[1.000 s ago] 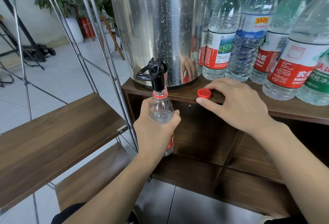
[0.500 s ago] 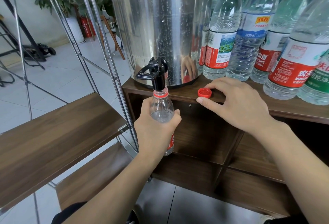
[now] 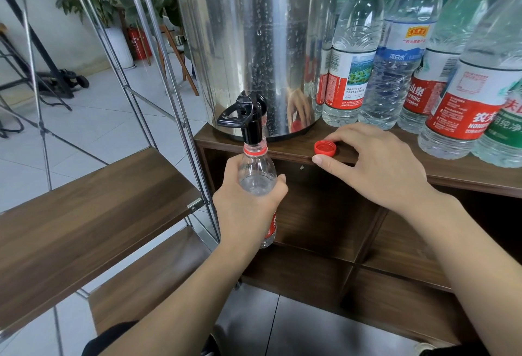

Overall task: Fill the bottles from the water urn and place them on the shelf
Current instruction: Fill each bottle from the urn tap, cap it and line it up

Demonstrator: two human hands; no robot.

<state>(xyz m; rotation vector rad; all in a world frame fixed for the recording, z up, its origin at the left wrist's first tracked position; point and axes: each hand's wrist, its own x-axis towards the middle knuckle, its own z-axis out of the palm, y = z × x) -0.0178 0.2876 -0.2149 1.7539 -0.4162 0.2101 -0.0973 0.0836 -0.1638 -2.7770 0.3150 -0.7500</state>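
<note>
Left hand (image 3: 248, 208) grips clear plastic bottle with red neck ring (image 3: 257, 174), upright, long axis vertical, mouth directly under black tap spout (image 3: 252, 126) of steel water urn (image 3: 248, 39). Red screw cap (image 3: 325, 148) lies on brown wooden table (image 3: 466, 174), between loosely curled right hand (image 3: 378, 166) fingers, which look to touch it; right hand nearer for recapping. Shelf (image 3: 93, 214) lies left.

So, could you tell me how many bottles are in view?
6: one bottle in the left hand under the tap; five bottles beside the urn; more may hide behind.

left hand (image 3: 248, 208) curled in a grip, arm raised; right hand (image 3: 375, 166) palm-down, fingers relaxed
</note>
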